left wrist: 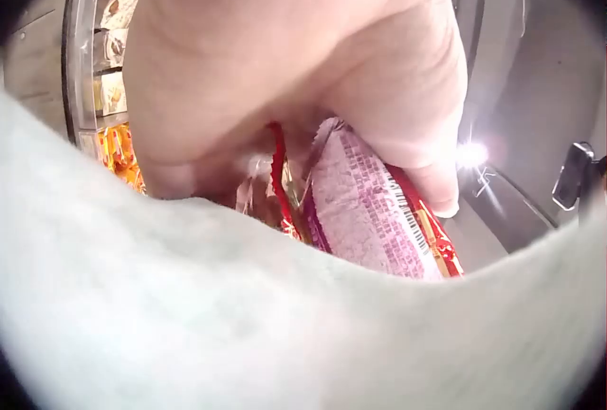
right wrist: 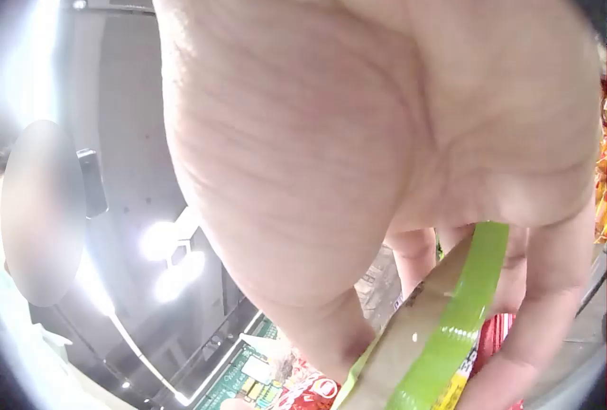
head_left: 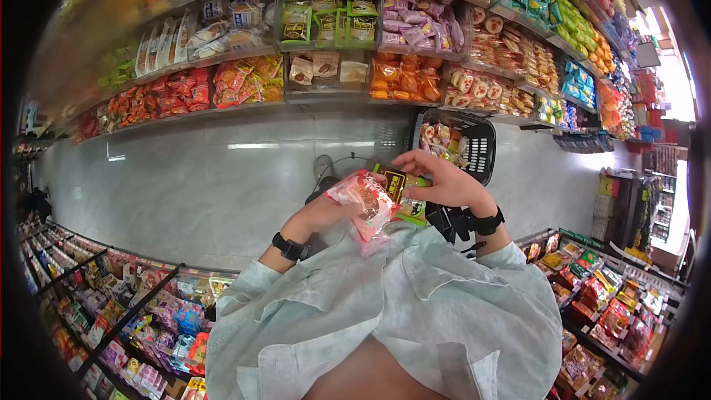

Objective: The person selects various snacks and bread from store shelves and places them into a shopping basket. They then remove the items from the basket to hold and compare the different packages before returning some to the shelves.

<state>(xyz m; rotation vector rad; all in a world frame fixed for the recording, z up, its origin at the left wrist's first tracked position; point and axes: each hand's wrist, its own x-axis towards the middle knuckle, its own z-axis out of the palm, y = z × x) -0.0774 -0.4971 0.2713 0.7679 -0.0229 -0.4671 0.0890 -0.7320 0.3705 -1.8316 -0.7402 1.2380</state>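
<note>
Fingers (left wrist: 285, 78) of the left hand (head_left: 326, 215) curled round a red-and-pink snack packet (head_left: 364, 204), held at chest height over the pale shirt (head_left: 385, 318); fingers (right wrist: 545, 315) of the right hand (head_left: 443, 181) bent and pinching a green-edged packet (head_left: 400, 191) just beside and partly behind the red one — the two packets touching. Behind the hands, a black shopping basket (head_left: 478, 144) with snack packs on the grey floor (head_left: 207, 185) — beyond it, shelves (head_left: 333, 96) stocked with bagged snacks.
</note>
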